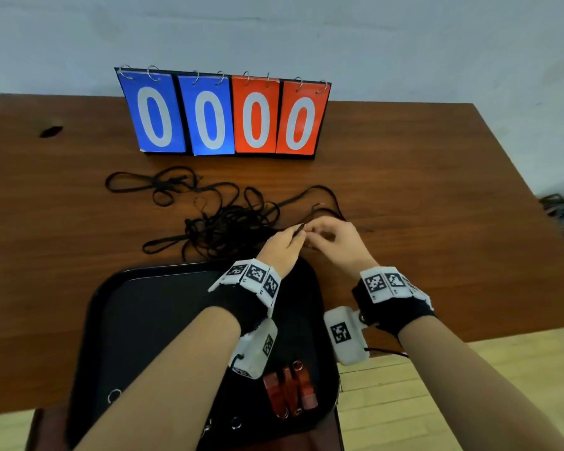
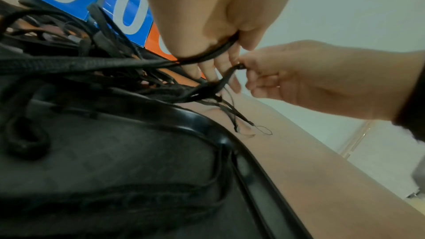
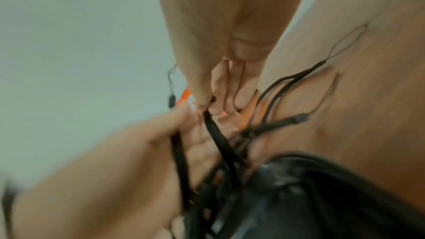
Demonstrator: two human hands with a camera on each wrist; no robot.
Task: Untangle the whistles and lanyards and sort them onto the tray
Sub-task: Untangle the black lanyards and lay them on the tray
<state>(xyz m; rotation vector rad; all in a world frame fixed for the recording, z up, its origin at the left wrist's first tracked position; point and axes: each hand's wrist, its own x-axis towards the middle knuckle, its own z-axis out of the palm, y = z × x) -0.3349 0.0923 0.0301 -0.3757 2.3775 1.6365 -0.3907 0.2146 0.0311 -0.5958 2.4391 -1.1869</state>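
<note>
A tangle of black lanyards (image 1: 222, 222) lies on the brown table (image 1: 437, 190), just beyond the black tray (image 1: 127, 320). Both hands meet at the tangle's right edge, above the tray's far rim. My left hand (image 1: 297, 236) pinches one black strand (image 2: 214, 54) between thumb and fingers. My right hand (image 1: 318, 231) pinches the end of another strand (image 2: 230, 72) that runs down into the knot. Three red whistles (image 1: 288, 393) lie side by side on the tray's near right part. The right wrist view is blurred.
A flip scoreboard (image 1: 225, 115) showing 0000 stands at the back of the table. Several loose metal rings (image 1: 114, 395) lie on the tray's near part. Thin loop ends (image 2: 253, 128) trail on the table beside the tray rim (image 2: 220, 134). The table's right edge borders wooden floor.
</note>
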